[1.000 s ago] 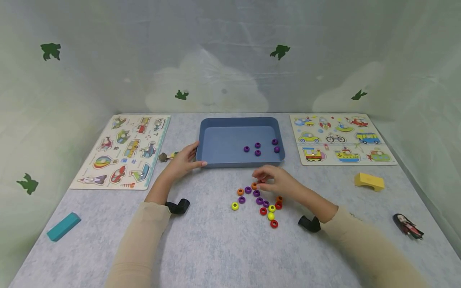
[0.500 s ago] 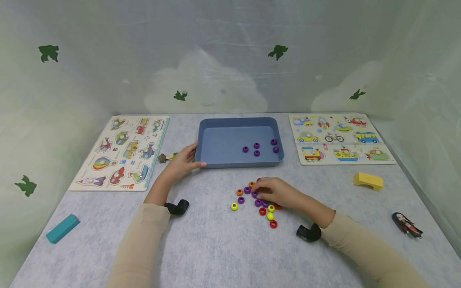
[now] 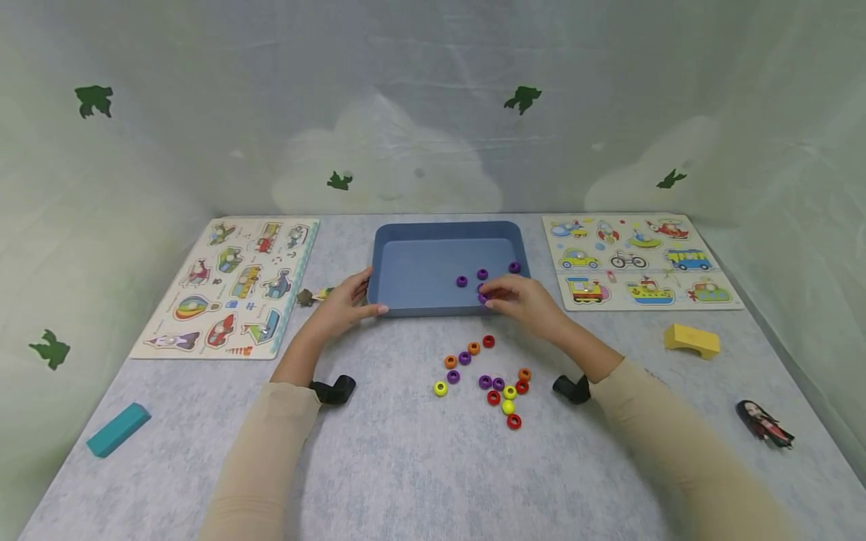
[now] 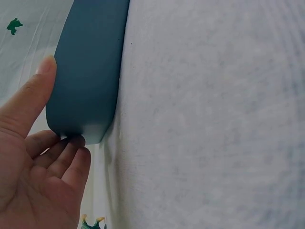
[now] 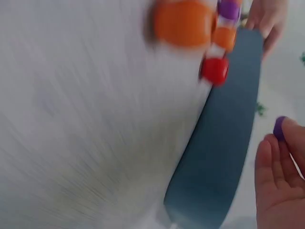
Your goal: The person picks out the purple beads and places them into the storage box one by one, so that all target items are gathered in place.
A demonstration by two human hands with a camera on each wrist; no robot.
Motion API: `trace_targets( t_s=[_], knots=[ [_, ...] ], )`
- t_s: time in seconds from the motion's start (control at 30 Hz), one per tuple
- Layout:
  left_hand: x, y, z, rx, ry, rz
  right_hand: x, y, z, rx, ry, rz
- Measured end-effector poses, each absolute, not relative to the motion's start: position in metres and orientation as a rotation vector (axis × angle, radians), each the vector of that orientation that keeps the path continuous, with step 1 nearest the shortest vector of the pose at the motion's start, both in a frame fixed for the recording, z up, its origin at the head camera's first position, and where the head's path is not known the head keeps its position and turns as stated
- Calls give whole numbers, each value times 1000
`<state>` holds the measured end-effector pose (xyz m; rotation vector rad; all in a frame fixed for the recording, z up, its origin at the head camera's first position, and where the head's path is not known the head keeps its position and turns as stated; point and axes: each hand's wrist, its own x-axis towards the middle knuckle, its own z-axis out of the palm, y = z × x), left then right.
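My left hand (image 3: 341, 304) grips the front left corner of a shallow blue tray (image 3: 422, 274). Its thumb lies at the rim and its fingertips bend against the outer wall (image 4: 83, 105). Between thumb and fingertips, my right hand (image 3: 528, 302) pinches a purple bead (image 5: 279, 129) over the tray's front right part. Several other purple beads (image 3: 462, 281) rest in the tray, some partly covered by the right hand. On the table before the tray lie loose red (image 3: 514, 422), orange (image 3: 450, 362), yellow (image 3: 440, 388) and purple beads (image 3: 453, 377).
Picture puzzle boards lie to the left (image 3: 226, 289) and right (image 3: 643, 263) of the tray. A yellow arch block (image 3: 691, 340) and a small doll (image 3: 764, 424) are at right, a teal block (image 3: 119, 430) at left. A small figure (image 3: 306, 297) lies beside the left hand.
My right hand reached down to the loose beads, picked up a purple one and carried it forward over the tray. The left hand has stayed at the tray's corner.
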<state>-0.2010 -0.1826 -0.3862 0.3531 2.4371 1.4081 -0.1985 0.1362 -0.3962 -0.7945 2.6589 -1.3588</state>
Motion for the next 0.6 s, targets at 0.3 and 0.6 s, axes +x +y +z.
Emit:
trace_targets(
  t_s=[0.3,0.6],
  knots=[
    [-201,-181,-384,337,2427,1406,-247,126,-406,-554,2724,-1290],
    [-213,-189,-406,348,2436,1404,-256,114,-412,-493,2683,-1102]
  ],
)
